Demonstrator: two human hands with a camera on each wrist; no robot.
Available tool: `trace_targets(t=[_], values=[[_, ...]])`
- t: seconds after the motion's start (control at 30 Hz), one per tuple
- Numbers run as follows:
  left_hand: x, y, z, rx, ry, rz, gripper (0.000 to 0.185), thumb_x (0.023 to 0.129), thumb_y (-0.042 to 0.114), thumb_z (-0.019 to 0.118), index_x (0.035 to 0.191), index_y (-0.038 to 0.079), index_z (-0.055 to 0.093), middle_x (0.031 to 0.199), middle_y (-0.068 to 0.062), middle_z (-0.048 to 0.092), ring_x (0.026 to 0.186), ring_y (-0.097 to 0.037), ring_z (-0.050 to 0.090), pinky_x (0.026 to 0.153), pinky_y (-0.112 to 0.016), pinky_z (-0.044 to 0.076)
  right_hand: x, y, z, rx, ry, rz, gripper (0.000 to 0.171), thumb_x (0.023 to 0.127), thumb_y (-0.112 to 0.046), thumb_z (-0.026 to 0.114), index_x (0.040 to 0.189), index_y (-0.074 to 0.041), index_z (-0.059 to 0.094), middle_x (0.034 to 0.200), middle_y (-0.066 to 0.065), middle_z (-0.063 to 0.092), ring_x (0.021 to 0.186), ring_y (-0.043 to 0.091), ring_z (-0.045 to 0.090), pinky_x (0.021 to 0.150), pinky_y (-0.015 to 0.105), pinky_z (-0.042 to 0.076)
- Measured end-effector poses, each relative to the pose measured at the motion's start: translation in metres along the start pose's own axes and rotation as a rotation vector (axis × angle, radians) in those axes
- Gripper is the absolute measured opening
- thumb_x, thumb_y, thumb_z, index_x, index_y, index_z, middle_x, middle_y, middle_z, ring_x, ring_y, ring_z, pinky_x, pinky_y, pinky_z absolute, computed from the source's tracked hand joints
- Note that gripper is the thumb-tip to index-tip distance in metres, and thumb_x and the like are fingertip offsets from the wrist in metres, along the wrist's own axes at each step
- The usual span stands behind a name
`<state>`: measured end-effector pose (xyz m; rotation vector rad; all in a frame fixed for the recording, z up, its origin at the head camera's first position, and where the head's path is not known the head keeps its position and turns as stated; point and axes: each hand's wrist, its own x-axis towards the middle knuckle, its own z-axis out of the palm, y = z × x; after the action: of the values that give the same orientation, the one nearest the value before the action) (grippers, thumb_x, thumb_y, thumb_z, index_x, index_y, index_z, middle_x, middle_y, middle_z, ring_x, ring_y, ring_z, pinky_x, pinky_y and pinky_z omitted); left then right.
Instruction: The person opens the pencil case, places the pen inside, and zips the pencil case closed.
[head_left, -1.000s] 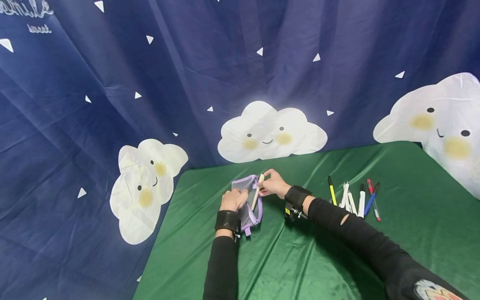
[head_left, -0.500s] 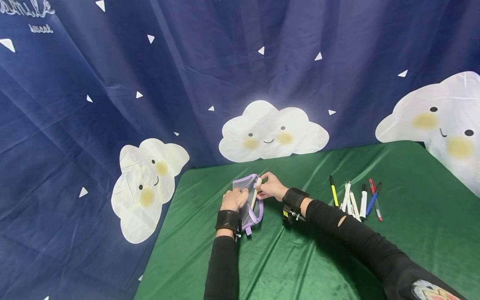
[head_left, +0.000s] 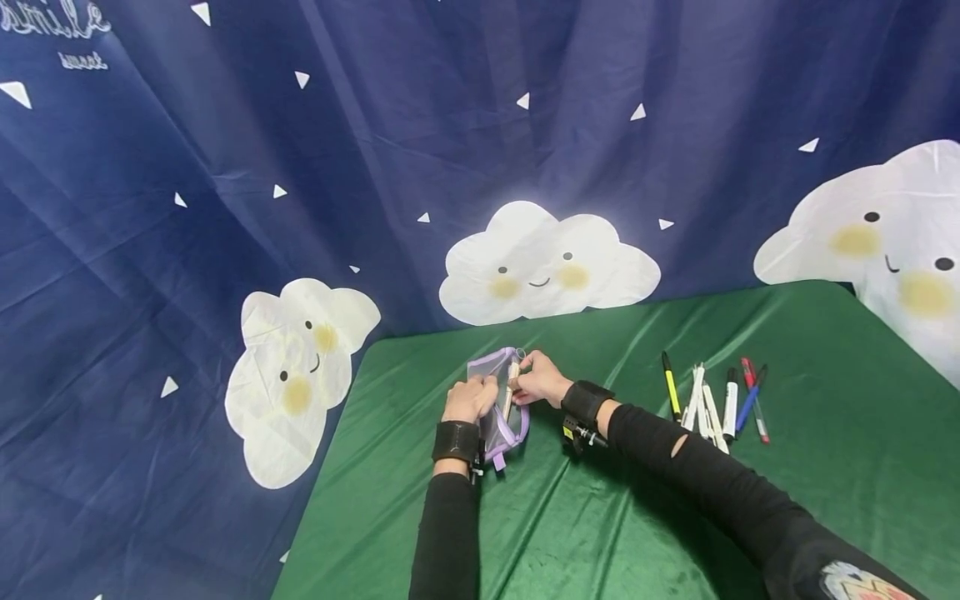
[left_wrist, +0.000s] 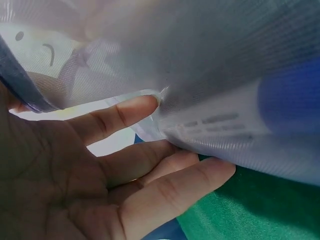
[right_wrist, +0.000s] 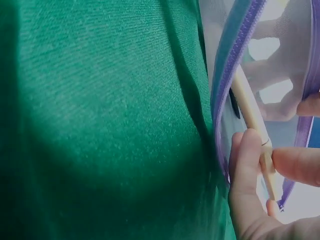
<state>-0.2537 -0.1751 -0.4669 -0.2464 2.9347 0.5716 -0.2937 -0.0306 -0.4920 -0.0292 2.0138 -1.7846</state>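
A see-through mesh pencil pouch with purple zipper edging (head_left: pixel 492 439) lies unzipped on the green cloth. My left hand (head_left: pixel 468 400) grips its left side; in the left wrist view the fingers (left_wrist: pixel 175 190) lie along the outside of the mesh, and the thumb shows over the zipper edge in the right wrist view. Between thumb and fingers, my right hand (head_left: pixel 542 381) pinches one end of a cream-coloured pen (right_wrist: pixel 250 107), its other end inside the pouch opening. Through the mesh, a white-and-blue item (left_wrist: pixel 240 110) shows blurred; a dark slim thing is partly visible beside the pen.
To the right on the green cloth (head_left: pixel 585 533) lie a yellow pen with black ends (head_left: pixel 671 386), several white pens (head_left: pixel 697 404), a white marker with a black cap (head_left: pixel 731 404), a blue pen (head_left: pixel 747 408) and a red-capped pen (head_left: pixel 756 400). A dark blue curtain (head_left: pixel 405 125) hangs behind.
My right hand has moved slightly left and down, and the cream pen has slid further into the pouch. The left hand keeps its grip on the pouch.
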Motion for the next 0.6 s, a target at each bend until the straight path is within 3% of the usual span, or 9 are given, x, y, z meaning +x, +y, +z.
trace_targets(t=[0.4, 0.6], values=[[-0.002, -0.003, 0.0, -0.032, -0.009, -0.009, 0.051, 0.091, 0.043, 0.023, 0.122, 0.011, 0.049, 0.127, -0.021, 0.052, 0.114, -0.044, 0.049, 0.091, -0.049, 0.043, -0.001, 0.002, 0.014, 0.004, -0.057, 0.048, 0.037, 0.079, 0.003, 0.059, 0.109, 0.005, 0.037, 0.085, 0.017, 0.055, 0.059, 0.022, 0.065, 0.063, 0.034, 0.057], [-0.005, -0.004, -0.005, -0.067, -0.073, 0.004, 0.054, 0.092, 0.046, 0.021, 0.122, 0.011, 0.049, 0.128, -0.02, 0.051, 0.117, -0.039, 0.048, 0.092, -0.048, 0.042, -0.006, 0.003, 0.021, -0.057, -0.089, 0.006, 0.028, 0.078, 0.004, 0.059, 0.101, 0.005, 0.044, 0.085, 0.016, 0.055, 0.058, 0.02, 0.064, 0.058, 0.032, 0.056]])
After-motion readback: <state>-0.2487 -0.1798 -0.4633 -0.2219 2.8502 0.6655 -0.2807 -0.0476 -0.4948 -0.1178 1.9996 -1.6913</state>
